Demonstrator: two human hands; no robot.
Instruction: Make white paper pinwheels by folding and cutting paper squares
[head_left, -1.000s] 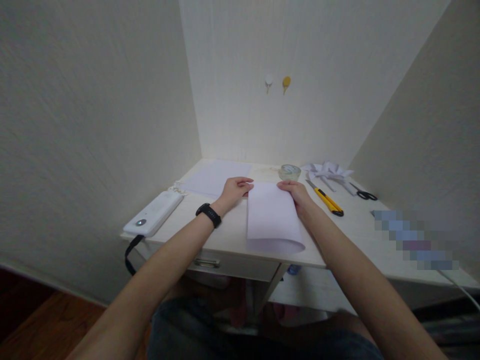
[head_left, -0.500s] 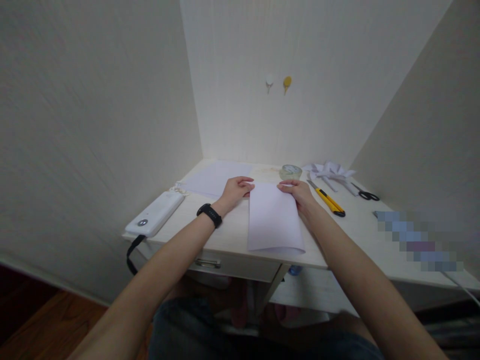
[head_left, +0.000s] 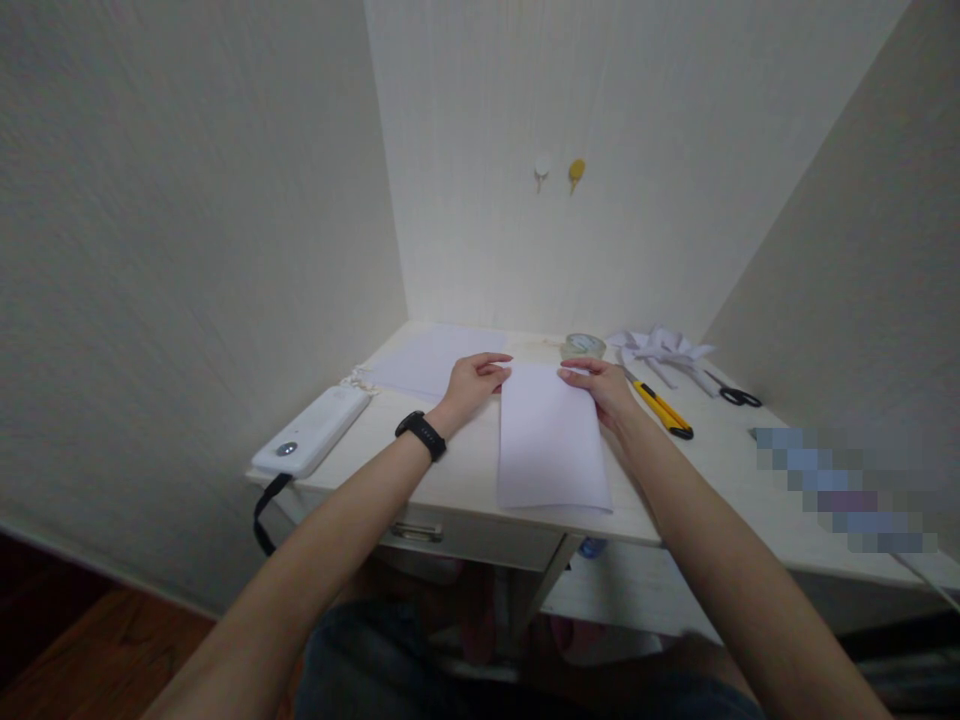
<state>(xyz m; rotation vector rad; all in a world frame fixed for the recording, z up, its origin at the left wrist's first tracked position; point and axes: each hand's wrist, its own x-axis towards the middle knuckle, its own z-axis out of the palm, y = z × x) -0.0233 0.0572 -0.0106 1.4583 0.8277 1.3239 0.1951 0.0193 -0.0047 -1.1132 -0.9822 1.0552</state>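
A white sheet of paper [head_left: 551,440] lies in front of me at the desk's front edge, its long sides running toward me. At its far left corner my left hand [head_left: 478,380] is closed, thumb and fingertips pinching the edge. The far right corner is held the same way by my right hand [head_left: 602,388], thumb on top. A black watch [head_left: 421,434] is on my left wrist. Just right of my right hand is a yellow utility knife [head_left: 663,408]. Behind the hands stands a roll of clear tape [head_left: 583,347].
Flat white paper [head_left: 431,357] lies at the back left, crumpled paper strips [head_left: 664,350] at the back right, near black-handled scissors [head_left: 740,397]. A white device [head_left: 313,430] with a black strap sits at the left edge. Two hooks [head_left: 576,171] hang on the wall. A blurred-out object lies right.
The paper's near edge, curled up with a gap before, now lies flatter. Both hands keep nearly the same places; the whole view has shifted slightly.
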